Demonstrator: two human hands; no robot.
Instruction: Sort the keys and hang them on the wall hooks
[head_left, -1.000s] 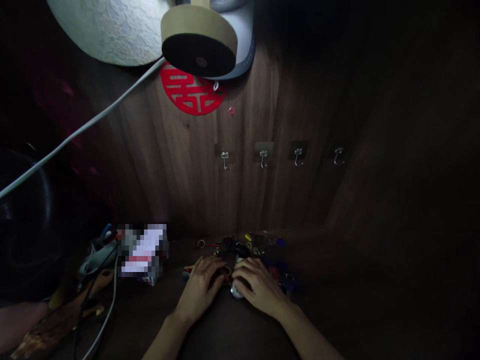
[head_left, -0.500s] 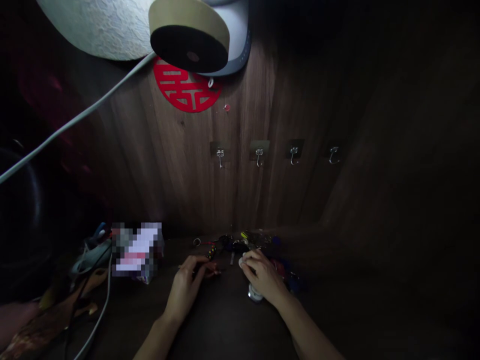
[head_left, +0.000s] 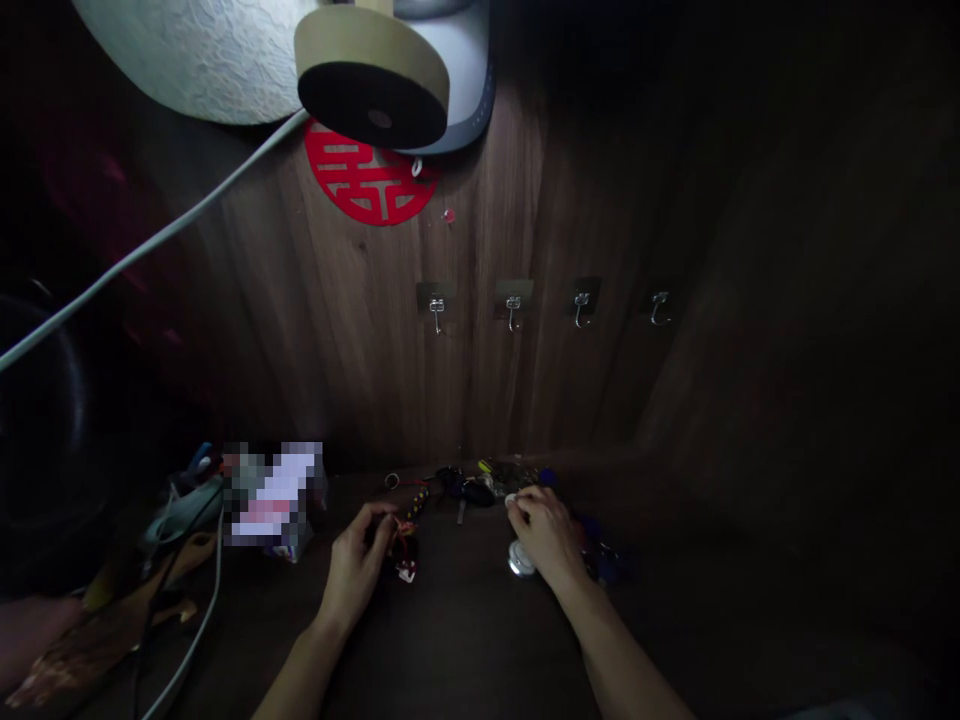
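Note:
My left hand [head_left: 357,562] is closed, thumb and fingertips pinched on a small red-orange cord charm [head_left: 406,535]. A dark braided strap with yellow dots [head_left: 418,502] runs up from the charm, whose lower end hangs dark with a pale tip. My right hand [head_left: 546,532] is closed too, a small white round piece [head_left: 511,500] at its fingertips. Just below that hand lies a shiny silver-white round object [head_left: 520,560]. Between and behind the hands is a dim row of keys and key rings [head_left: 471,488]. Blue and red items [head_left: 600,550] show partly behind my right wrist.
Several metal hooks [head_left: 513,312] are stuck on the wooden wall. A lamp [head_left: 373,80] hangs at the top, its white cable [head_left: 150,245] crossing left. At left are a blurred-out box [head_left: 277,500], a wooden comb-like item [head_left: 142,620] and another cable [head_left: 210,610].
My left hand has shifted left and slightly down, with the charm now hanging visibly from its fingers. My right hand has moved right with the white piece; the silver round object appears farther right and higher.

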